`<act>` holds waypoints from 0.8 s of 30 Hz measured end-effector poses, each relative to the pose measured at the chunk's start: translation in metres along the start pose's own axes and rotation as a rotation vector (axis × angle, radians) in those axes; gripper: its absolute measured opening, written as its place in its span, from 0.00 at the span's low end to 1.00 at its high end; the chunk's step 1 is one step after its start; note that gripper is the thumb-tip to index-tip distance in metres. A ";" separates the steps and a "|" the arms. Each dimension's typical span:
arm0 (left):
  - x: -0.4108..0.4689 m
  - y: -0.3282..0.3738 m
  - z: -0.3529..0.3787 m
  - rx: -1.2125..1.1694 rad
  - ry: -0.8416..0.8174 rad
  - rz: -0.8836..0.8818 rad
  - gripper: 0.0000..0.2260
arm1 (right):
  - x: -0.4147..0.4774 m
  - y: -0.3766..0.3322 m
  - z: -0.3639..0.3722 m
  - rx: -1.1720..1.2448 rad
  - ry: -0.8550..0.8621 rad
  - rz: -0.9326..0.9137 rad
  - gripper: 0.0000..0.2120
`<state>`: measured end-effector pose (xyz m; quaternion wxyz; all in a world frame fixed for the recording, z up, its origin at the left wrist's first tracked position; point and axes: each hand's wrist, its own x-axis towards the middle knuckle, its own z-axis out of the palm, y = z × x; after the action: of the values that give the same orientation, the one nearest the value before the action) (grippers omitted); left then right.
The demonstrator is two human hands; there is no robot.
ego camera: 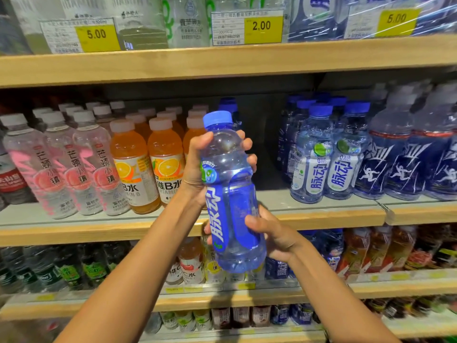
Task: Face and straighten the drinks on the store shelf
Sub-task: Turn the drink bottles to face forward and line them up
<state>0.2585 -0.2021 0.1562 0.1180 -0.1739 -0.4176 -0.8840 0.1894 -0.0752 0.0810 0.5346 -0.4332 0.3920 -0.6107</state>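
Note:
A blue drink bottle (232, 194) with a blue cap and a blue-and-white label is held in front of the middle shelf (321, 216), slightly tilted. My left hand (197, 167) grips its upper body, fingers wrapped round the far side. My right hand (269, 233) grips its lower part from the right. Behind the bottle the shelf has a dark gap, with one more blue-capped bottle (228, 105) standing deep at the back.
Left of the gap stand orange vitamin drinks (133, 167) and pink-labelled clear bottles (74, 169). To its right are pale blue bottles (314, 157) and dark blue ones (395, 159). Price tags (262, 27) hang on the upper shelf. Lower shelves hold several mixed drinks.

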 end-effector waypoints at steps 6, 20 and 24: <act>0.000 -0.004 -0.016 0.092 0.075 0.003 0.28 | 0.005 0.002 0.007 -0.226 0.106 -0.129 0.24; -0.034 -0.039 -0.064 1.693 0.359 0.347 0.09 | 0.012 0.002 -0.033 -0.857 0.824 -0.366 0.26; -0.041 -0.055 -0.076 2.206 0.065 0.396 0.15 | 0.021 0.004 -0.046 -0.886 0.932 -0.365 0.29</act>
<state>0.2603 -0.2241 0.0562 0.3568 -0.0144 -0.9341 -0.0001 0.1459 -0.0958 0.0649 -0.0312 -0.3619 0.7162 -0.5959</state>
